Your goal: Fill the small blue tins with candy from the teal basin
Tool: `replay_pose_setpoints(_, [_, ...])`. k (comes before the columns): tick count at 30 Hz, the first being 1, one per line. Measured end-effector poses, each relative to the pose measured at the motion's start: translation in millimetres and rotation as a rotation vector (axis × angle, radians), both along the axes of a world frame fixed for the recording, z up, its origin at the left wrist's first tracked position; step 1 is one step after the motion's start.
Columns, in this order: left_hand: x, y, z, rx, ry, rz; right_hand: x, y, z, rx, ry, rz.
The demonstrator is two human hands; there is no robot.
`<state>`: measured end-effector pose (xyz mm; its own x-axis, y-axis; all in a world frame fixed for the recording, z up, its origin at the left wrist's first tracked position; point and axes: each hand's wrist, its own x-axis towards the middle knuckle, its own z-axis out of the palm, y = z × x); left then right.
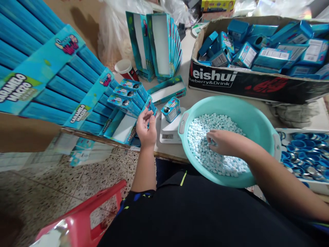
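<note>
My right hand (222,142) is inside a turquoise basin (257,115), low over many small pale blue and white candies (205,130). Its fingers are curled together, and whatever lies between them is hidden. Left of the basin, a small blue tin (171,109) stands on a white digital scale (164,130) with a lit display. My left hand (147,128) is palm up beside the scale, fingers loosely bent and apart, with nothing visible in it. It is next to an open display carton (124,128) partly filled with blue tins (128,97).
Stacked blue cartons (51,82) fill the left side. Upright empty cartons (159,44) and a paper cup (126,69) stand behind. A black cardboard box (218,80) of tins is at the back right, and a tray of blue-and-silver caps (305,154) at right. A red stool (84,212) is lower left.
</note>
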<state>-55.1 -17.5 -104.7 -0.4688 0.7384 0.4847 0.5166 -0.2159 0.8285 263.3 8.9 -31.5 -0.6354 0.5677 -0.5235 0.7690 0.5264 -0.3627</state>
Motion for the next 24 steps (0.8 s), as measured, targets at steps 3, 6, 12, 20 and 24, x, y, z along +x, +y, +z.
replay_pose_setpoints(3, [3.7, 6.9, 3.2, -0.057, 0.047, -0.108, 0.9, -1.2, 0.1, -0.005, -0.001, 0.005])
replay_pose_setpoints(6, [7.9, 18.4, 11.0, -0.104, 0.273, -0.273, 1.7, -2.5, -0.8, -0.005, 0.026, 0.012])
replay_pose_setpoints(12, [9.9, 24.2, 31.6, -0.093, 0.489, -0.339, 1.0, -3.7, -0.6, -0.003, 0.023, 0.024])
replay_pose_setpoints(20, [-4.8, -56.8, 119.8, 0.020, 0.676, -0.160, 3.4, -7.9, 5.1, 0.008, 0.045, 0.015])
replay_pose_setpoints(24, [-27.2, -90.6, 162.5, 0.059, 0.724, 0.053, 1.0, -10.5, 9.9, 0.013, 0.038, 0.032])
